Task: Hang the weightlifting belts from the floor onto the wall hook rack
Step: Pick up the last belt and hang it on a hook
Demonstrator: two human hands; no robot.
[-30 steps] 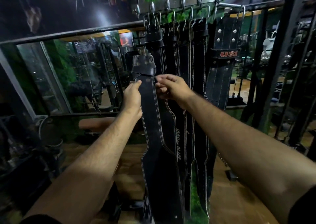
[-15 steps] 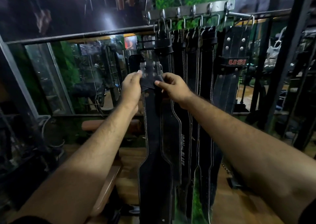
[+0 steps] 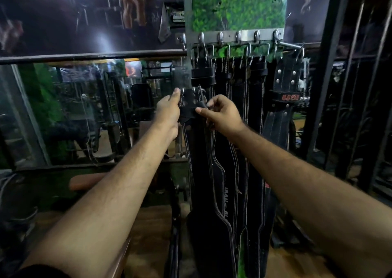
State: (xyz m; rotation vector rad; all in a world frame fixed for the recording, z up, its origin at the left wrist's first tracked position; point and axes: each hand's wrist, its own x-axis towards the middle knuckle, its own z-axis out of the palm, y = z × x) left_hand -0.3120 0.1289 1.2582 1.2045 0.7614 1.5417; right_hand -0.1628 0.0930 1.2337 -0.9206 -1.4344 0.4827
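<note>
I hold a black leather weightlifting belt (image 3: 207,231) upright by its buckle end, below the metal wall hook rack (image 3: 231,36). My left hand (image 3: 167,110) grips the belt's left edge near the buckle. On the right side, my right hand (image 3: 220,113) pinches the strap loop. The belt's wide part hangs down toward the floor. Several other black belts (image 3: 252,99) hang from the rack's hooks, one marked with a red USI label (image 3: 290,97). The leftmost hook (image 3: 182,41) is bare.
A mirror wall (image 3: 74,112) with gym machines reflected fills the left. A black steel frame post (image 3: 326,86) stands at the right. A padded bench edge (image 3: 89,181) lies low on the left, over a wooden floor (image 3: 148,224).
Both hands have moved up the belt to its buckle end and raised it closer to the hook rack. My view has tilted upward, showing more of the rack.
</note>
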